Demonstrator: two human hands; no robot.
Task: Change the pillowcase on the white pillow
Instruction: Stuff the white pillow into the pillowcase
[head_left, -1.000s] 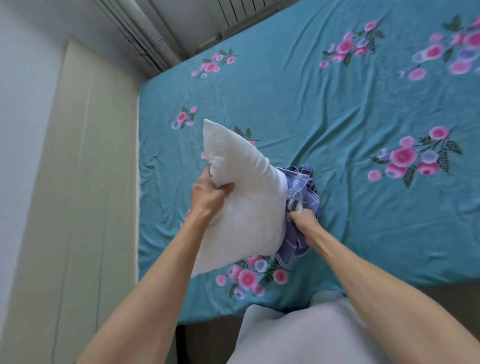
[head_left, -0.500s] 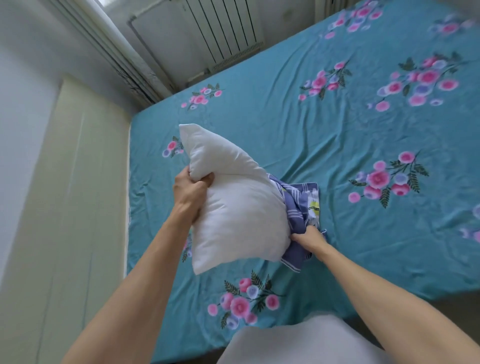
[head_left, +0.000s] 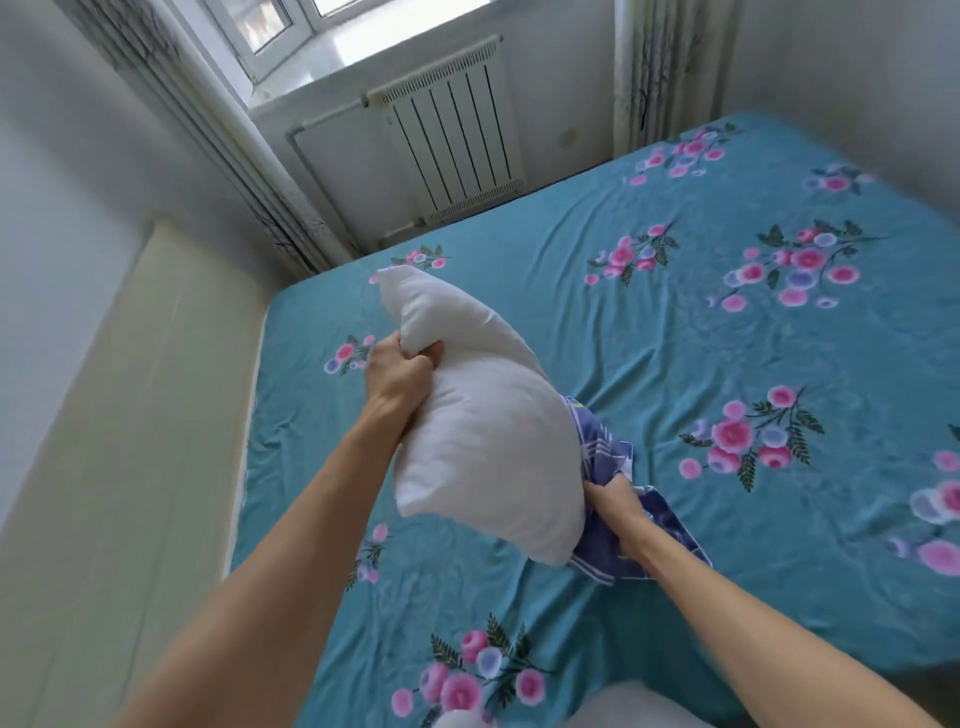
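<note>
Above teal bed (head_left: 675, 364), hands gripping white pillow (head_left: 488, 431), blue pillowcase (head_left: 608, 467)

Your left hand (head_left: 397, 376) grips the white pillow (head_left: 488, 431) above the bed (head_left: 727, 545); your right hand (head_left: 615, 496) grips the blue pillowcase (head_left: 605, 457) beside it.

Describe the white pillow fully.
The white pillow is bare, plump and soft-looking, its cloth plain and slightly creased. It is held tilted above the teal flowered sheet, one corner pointing up toward the radiator. The left hand grips its upper edge; the right hand pinches the blue checked pillowcase bunched at its lower right side.
</note>
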